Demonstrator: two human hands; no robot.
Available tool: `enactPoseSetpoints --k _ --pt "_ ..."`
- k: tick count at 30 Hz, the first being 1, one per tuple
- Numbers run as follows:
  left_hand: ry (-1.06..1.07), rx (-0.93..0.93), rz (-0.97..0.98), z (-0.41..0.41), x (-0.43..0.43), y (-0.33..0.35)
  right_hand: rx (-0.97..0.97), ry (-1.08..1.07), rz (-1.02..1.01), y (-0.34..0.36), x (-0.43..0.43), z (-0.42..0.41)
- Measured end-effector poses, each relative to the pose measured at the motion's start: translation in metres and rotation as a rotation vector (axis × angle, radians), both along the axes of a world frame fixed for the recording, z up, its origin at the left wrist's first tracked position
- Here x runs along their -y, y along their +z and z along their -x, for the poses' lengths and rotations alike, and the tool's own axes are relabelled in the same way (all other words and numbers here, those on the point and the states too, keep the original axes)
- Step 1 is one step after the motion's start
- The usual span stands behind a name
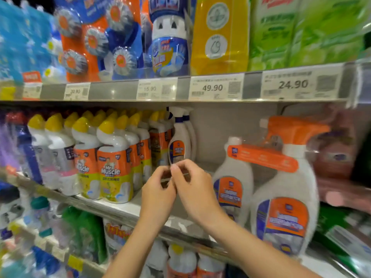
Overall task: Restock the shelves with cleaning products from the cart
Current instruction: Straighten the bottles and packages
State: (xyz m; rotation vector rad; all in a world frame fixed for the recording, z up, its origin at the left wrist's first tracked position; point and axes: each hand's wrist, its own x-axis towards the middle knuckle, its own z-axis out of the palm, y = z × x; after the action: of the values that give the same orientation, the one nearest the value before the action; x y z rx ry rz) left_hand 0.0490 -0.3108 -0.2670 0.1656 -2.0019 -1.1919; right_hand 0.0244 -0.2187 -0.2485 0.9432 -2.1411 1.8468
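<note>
While left hand (158,190) and right hand (194,185) touch fingertips | spray bottle (179,141) just behind

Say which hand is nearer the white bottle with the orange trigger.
Right. The right hand lies left of the white bottle with the orange trigger; the left hand farther left.

We have one wide-angle view, worn on the head, facing forward and a little downward into a shop shelving bay at arm's length. The price rail (252,86) crosses from 9 to 3 o'clock above centre, bowed by the lens. The middle shelf (124,205) slopes from 9 toward 5 o'clock. Both forearms enter from 6 o'clock. The left hand (158,189) and right hand (192,183) meet at centre, near enough to show the thin strip (185,174) they pinch. The frame is blurred at 3 and 9 o'clock.
</note>
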Motion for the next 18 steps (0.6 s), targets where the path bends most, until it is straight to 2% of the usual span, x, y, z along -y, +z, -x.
enactPoseSetpoints --k 5,10,18 --pt "-0.204 -0.138 -0.047 -0.039 -0.044 0.029 -0.023 0.051 0.106 0.023 -0.050 -0.032" --pt "-0.281 -0.167 -0.018 -0.055 -0.087 0.057 -0.020 -0.031 0.187 0.045 -0.109 -0.046" --pt "-0.390 -0.255 0.070 -0.079 -0.179 0.099 -0.051 0.096 0.188 0.087 -0.214 -0.075"
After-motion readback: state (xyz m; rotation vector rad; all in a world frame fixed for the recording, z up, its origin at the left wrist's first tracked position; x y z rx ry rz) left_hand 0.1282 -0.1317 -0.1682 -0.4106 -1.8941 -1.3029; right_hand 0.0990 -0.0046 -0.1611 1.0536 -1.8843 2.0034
